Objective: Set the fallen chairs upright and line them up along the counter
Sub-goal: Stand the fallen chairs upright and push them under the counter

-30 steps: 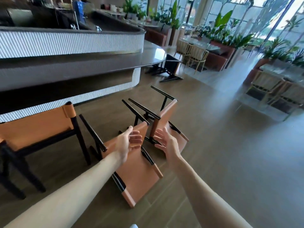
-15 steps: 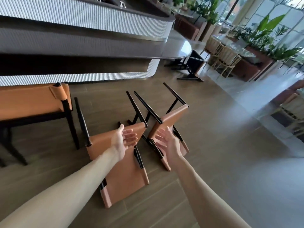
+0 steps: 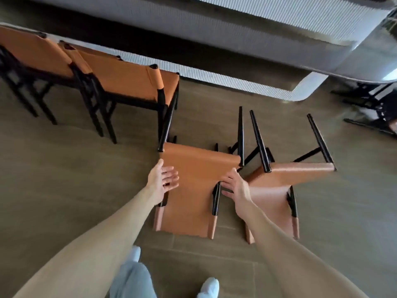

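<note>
Two tan leather chairs with black frames lie on their backs on the wood floor, legs pointing toward the counter (image 3: 236, 82). The nearer fallen chair (image 3: 193, 190) is right in front of me. My left hand (image 3: 162, 181) reaches to its left side, fingers straight and spread over the leather. My right hand (image 3: 235, 187) reaches to its right side near the black frame post, fingers relaxed, holding nothing. The second fallen chair (image 3: 279, 190) lies just to the right. Two upright chairs, one (image 3: 122, 78) beside the other (image 3: 34, 52), stand along the counter at left.
The counter's ribbed white base curves away at the upper right. Another dark-framed chair (image 3: 373, 110) lies fallen by the counter's rounded end at far right. My legs and pale shoes (image 3: 208, 287) are at the bottom. Open wood floor stretches left and right.
I have leaned forward and looked down, so the fallen chairs now fill the middle of the view. Both hands have closed in on the nearer chair's two sides.
</note>
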A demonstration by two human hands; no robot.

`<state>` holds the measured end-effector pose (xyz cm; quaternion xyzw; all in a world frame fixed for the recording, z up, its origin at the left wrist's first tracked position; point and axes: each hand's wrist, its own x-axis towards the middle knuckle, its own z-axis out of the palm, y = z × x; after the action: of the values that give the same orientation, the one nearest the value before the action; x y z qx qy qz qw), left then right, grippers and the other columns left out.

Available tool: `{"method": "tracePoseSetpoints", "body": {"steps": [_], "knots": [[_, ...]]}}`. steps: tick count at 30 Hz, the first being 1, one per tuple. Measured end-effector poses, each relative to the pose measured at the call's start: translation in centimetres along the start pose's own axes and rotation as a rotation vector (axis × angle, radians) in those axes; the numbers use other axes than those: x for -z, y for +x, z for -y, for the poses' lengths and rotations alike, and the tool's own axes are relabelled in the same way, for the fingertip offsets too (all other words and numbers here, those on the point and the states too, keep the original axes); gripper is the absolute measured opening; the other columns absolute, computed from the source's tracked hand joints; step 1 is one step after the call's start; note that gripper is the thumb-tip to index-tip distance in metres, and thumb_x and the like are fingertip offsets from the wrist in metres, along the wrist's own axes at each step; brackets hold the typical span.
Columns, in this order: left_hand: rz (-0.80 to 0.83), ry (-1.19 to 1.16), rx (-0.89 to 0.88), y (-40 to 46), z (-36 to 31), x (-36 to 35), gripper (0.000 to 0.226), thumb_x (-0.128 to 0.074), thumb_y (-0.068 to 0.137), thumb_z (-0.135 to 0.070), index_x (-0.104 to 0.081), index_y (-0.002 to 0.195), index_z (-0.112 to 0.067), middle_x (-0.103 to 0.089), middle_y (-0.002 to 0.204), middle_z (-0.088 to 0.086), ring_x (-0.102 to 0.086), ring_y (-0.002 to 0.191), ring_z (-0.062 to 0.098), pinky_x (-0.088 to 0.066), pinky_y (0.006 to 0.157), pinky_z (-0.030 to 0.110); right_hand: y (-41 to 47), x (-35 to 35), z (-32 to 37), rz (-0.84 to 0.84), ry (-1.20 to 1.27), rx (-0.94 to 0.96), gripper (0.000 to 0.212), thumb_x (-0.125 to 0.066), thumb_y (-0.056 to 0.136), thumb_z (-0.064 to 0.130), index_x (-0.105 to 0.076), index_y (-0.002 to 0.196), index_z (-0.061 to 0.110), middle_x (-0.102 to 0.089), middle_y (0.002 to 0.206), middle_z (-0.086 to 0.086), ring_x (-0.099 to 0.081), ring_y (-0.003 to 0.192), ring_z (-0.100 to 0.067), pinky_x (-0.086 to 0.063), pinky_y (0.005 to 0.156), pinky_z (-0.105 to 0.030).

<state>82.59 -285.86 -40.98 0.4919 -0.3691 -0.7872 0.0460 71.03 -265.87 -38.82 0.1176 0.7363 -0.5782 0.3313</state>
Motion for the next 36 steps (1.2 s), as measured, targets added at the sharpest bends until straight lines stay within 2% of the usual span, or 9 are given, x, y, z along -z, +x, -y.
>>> {"method": "tracePoseSetpoints", "body": {"steps": [3, 8, 11, 16, 21, 25, 29, 33, 36], "knots": [[-0.068, 0.019, 0.001, -0.7, 2.2, -0.2, 0.052, -0.041, 0.105, -0.050, -0.064, 0.112, -0.003, -0.067, 0.122, 0.022, -0.066, 0.110, 0.035, -0.051, 0.101, 0.054, 1.2, 1.1, 0.1, 0.051, -0.030, -0.004, 0.038, -0.047, 0.106, 0.043, -0.065, 0.117, 0.012, -0.070, 0.125, -0.012, -0.066, 0.112, -0.028, -0.047, 0.109, -0.050], [-0.153, 0.029, 0.026, 0.0, 8.0, 0.6, 0.048, -0.050, 0.104, -0.043, -0.064, 0.120, 0.000, -0.070, 0.118, 0.021, -0.069, 0.104, 0.033, -0.058, 0.086, 0.046, 3.8, 1.2, -5.1, 0.155, -0.060, -0.099, 0.041, -0.047, 0.106, 0.042, -0.066, 0.120, 0.009, -0.069, 0.126, -0.012, -0.066, 0.117, -0.029, -0.052, 0.100, -0.044], [-0.162, 0.024, 0.120, 2.9, 15.4, 2.6, 0.037, -0.057, 0.101, -0.034, -0.065, 0.116, -0.001, -0.068, 0.121, 0.023, -0.070, 0.098, 0.031, -0.057, 0.090, 0.048, 6.6, 1.1, -13.6, 0.132, -0.082, -0.241, 0.042, -0.050, 0.105, 0.043, -0.067, 0.119, 0.008, -0.071, 0.123, -0.010, -0.069, 0.108, -0.027, -0.055, 0.087, -0.039], [-0.248, -0.082, 0.281, 11.9, 29.1, 7.2, 0.043, -0.052, 0.104, -0.030, -0.054, 0.130, 0.004, -0.061, 0.123, 0.025, -0.065, 0.106, 0.037, -0.051, 0.100, 0.055, 14.5, 0.3, -30.6, 0.018, -0.036, -0.452, 0.044, -0.053, 0.103, 0.041, -0.065, 0.119, 0.002, -0.069, 0.115, -0.016, -0.064, 0.077, -0.021, -0.048, 0.061, -0.030], [-0.190, 0.064, 0.345, 25.5, 41.7, 11.6, 0.032, -0.056, 0.100, -0.026, -0.055, 0.121, -0.002, -0.062, 0.120, 0.021, -0.065, 0.106, 0.034, -0.055, 0.090, 0.051, 24.8, -2.4, -46.1, -0.010, -0.051, -0.493, 0.044, -0.058, 0.098, 0.050, -0.066, 0.111, 0.009, -0.073, 0.114, -0.008, -0.071, 0.094, -0.026, -0.055, 0.089, -0.038], [-0.202, 0.028, 0.367, 35.6, 50.5, 14.9, 0.041, -0.060, 0.098, -0.024, -0.050, 0.131, -0.003, -0.062, 0.124, 0.020, -0.067, 0.108, 0.034, -0.056, 0.093, 0.052, 32.4, -4.4, -57.4, -0.001, -0.002, -0.544, 0.047, -0.061, 0.096, 0.052, -0.064, 0.117, 0.010, -0.072, 0.108, -0.006, -0.072, 0.100, -0.027, -0.047, 0.109, -0.047], [-0.233, -0.129, 0.400, 42.4, 57.6, 16.7, 0.048, -0.060, 0.097, -0.026, -0.044, 0.135, -0.002, -0.055, 0.127, 0.020, -0.062, 0.112, 0.035, -0.051, 0.100, 0.057, 37.5, -5.0, -65.9, -0.060, 0.126, -0.630, 0.025, -0.068, 0.094, 0.040, -0.062, 0.105, 0.018, -0.066, 0.104, -0.005, -0.069, 0.101, -0.026, -0.053, 0.104, -0.046], [-0.268, -0.253, 0.327, 46.6, 60.2, 18.2, 0.048, -0.059, 0.097, -0.026, -0.046, 0.137, -0.003, -0.059, 0.128, 0.018, -0.063, 0.115, 0.032, -0.052, 0.099, 0.055, 41.0, -4.7, -70.0, -0.142, 0.310, -0.618, 0.021, -0.070, 0.093, 0.026, -0.063, 0.109, 0.016, -0.068, 0.117, -0.007, -0.069, 0.097, -0.021, -0.057, 0.098, -0.045], [-0.236, -0.365, 0.270, 48.6, 60.1, 19.0, 0.062, -0.058, 0.097, -0.027, -0.036, 0.150, -0.002, -0.059, 0.132, 0.018, -0.062, 0.119, 0.032, -0.049, 0.104, 0.052, 42.7, -4.4, -69.6, -0.169, 0.647, -0.591, 0.047, -0.067, 0.095, 0.023, -0.052, 0.136, 0.007, -0.056, 0.135, -0.015, -0.066, 0.106, -0.027, -0.058, 0.096, -0.046]]}}
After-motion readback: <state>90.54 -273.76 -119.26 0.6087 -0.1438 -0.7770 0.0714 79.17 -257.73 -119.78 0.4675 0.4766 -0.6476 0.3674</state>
